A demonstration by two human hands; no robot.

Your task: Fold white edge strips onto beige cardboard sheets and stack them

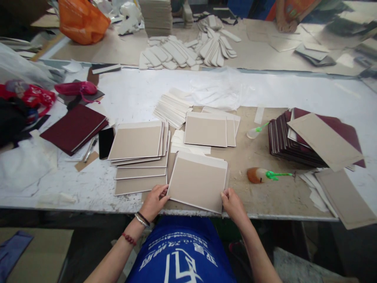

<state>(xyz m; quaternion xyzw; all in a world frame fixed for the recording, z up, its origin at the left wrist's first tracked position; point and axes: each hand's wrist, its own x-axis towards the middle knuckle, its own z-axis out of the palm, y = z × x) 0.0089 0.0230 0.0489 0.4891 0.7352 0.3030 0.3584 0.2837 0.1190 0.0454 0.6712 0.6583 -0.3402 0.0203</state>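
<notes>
Right in front of me a beige rectangular panel [198, 181] with a paler strip along its far edge lies tilted at the table's front edge. My left hand [156, 200] pinches its near left corner. At its near right corner, my right hand [232, 202] grips the edge between thumb and fingers. Another sheet shows a little from under it. A stack of similar beige panels [137, 143] stands just left, its lower ones fanned toward me. Several more panels [205, 129] lie behind the held one, beside a fan of narrow white strips [172, 108].
To the right are a small white bottle [252, 133], an amber glue bottle [256, 175] with a green nozzle, and a stack of maroon covers [297, 137]. Left lie maroon folders [75, 127], a phone [106, 142] and a pen [90, 149]. Another person's hands [287, 26] are across the table.
</notes>
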